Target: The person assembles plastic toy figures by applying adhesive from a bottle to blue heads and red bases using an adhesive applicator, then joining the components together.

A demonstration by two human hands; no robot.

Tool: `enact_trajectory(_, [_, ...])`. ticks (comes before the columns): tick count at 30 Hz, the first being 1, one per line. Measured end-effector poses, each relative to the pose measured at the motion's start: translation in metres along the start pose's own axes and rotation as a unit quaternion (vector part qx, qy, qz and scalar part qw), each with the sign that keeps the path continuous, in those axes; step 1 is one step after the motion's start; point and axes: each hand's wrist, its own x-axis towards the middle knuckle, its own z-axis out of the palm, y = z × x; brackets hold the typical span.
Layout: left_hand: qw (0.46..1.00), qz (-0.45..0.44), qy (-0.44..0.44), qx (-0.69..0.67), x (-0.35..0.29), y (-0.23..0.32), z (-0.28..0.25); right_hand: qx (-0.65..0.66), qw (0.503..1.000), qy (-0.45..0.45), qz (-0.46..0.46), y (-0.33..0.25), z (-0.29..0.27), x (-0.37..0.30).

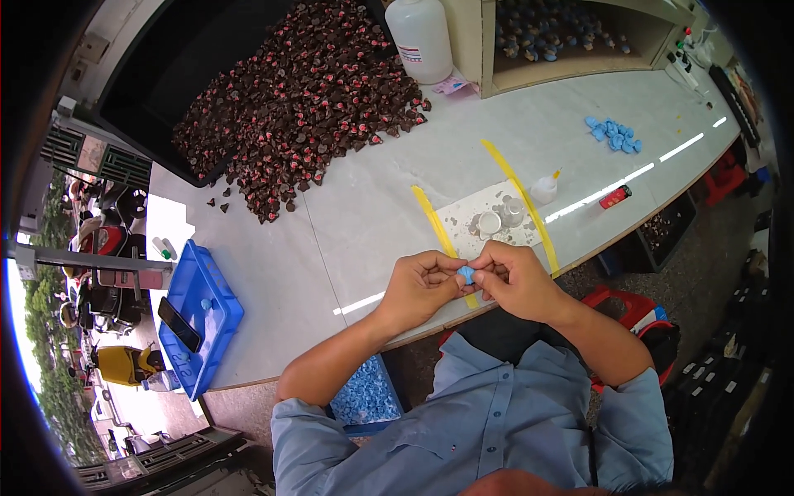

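Both my hands meet over the near edge of the table, pinching one small light-blue piece (466, 274) between their fingertips. My left hand (418, 288) closes on its left side, and my right hand (519, 281) grips it from the right. Most of the piece is covered by fingers, so its exact kind does not show. Just beyond them a white stained sheet (463, 217) is fixed down with yellow tape (509, 174). On the sheet stand a small white cup (489, 222) and a clear cup (512, 212). A small white squeeze bottle (545, 188) stands right of it.
A big heap of dark brown pieces with red spots (306, 99) spills from a black bin (124, 107). A large white jug (419, 41) stands behind. Blue pieces (614, 135) and a red cylinder (615, 197) lie right. A blue tray (223, 285) holds a phone (179, 323).
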Motion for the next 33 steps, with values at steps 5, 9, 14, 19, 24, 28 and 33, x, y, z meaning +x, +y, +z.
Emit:
enact_trajectory(5, [1.0, 0.0, -0.009, -0.009, -0.001, 0.001, 0.0, -0.018, 1.0, 0.004, -0.02, 0.002, 0.0, 0.0])
enact_trajectory(9, [1.0, -0.003, -0.007, 0.012, 0.0, 0.001, 0.0, -0.051, 0.998, -0.015, -0.018, 0.003, -0.002, 0.0])
enact_trajectory(14, [1.0, 0.006, -0.002, -0.009, -0.001, -0.002, 0.0, -0.06, 0.998, -0.012, -0.022, 0.002, -0.002, 0.0])
enact_trajectory(19, [1.0, 0.015, -0.003, 0.004, -0.001, -0.002, 0.001, -0.051, 0.998, -0.011, -0.019, 0.005, -0.001, 0.0])
enact_trajectory(24, [1.0, 0.012, -0.002, 0.014, -0.001, -0.001, 0.001, -0.015, 0.999, 0.003, -0.036, -0.001, 0.002, -0.001])
enact_trajectory(28, [0.999, 0.004, 0.0, 0.039, -0.002, 0.001, 0.001, -0.019, 0.999, -0.007, -0.03, -0.006, 0.001, -0.002])
enact_trajectory(33, [0.999, 0.007, 0.0, 0.038, -0.003, 0.001, 0.002, -0.021, 0.999, -0.008, -0.039, -0.004, 0.001, -0.002])
